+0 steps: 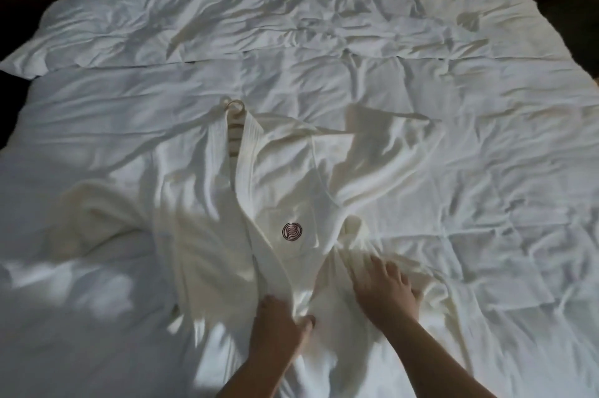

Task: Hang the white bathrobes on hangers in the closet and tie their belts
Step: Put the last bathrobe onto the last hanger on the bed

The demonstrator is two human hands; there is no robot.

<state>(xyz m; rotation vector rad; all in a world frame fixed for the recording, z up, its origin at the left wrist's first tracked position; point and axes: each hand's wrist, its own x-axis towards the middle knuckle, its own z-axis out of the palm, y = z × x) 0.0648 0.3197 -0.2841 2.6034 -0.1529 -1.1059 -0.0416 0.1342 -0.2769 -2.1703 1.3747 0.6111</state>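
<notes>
Head view | bathrobe (259, 190) lies long, collar far, hem near | left hand (278, 323) pinches front edge | right hand (385, 290) flat, fingers spread, holding nothing

I count one white bathrobe (259, 203) on one hanger (235, 106), one duvet (421, 106), two pillows at twelve o'clock, and my two hands.
</notes>
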